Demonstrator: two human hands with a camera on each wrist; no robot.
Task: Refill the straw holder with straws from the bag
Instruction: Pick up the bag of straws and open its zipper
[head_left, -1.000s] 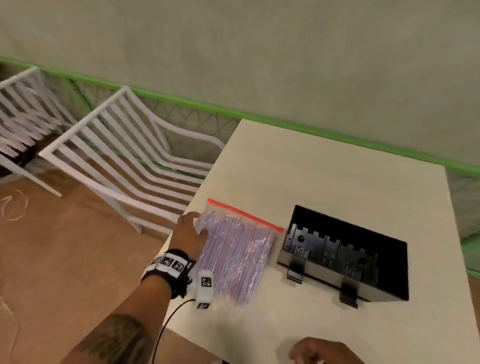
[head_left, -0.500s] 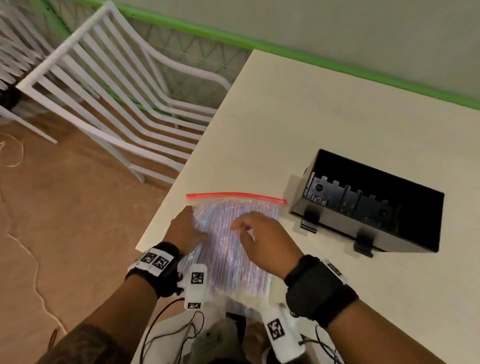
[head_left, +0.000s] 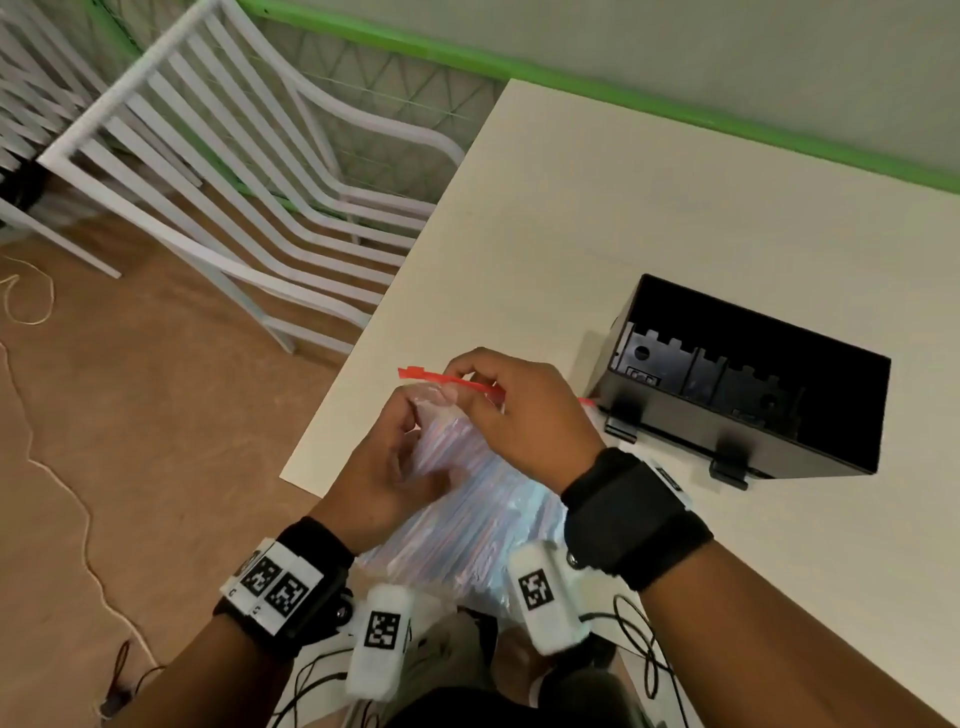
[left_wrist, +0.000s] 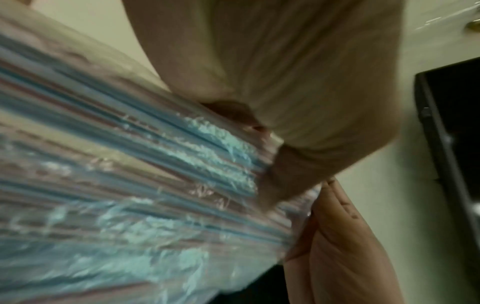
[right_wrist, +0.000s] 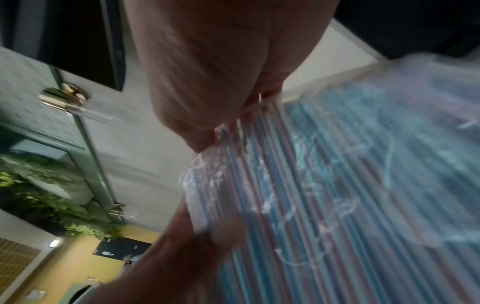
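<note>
Both hands, left (head_left: 384, 467) and right (head_left: 519, 410), have lifted the bag (head_left: 467, 519) and now pinch its red zip strip (head_left: 452, 379).

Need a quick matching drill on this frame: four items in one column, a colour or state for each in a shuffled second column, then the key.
Items
1. bag
2. straw holder
3. chair
4. right hand

States
A. white slats, on the floor beside the table
B. black, open on top, no straws visible inside
C. pinches the red zip strip
D. clear plastic, full of straws, held in both hands

Pairs: 1-D, 2-B, 3-A, 4-C
</note>
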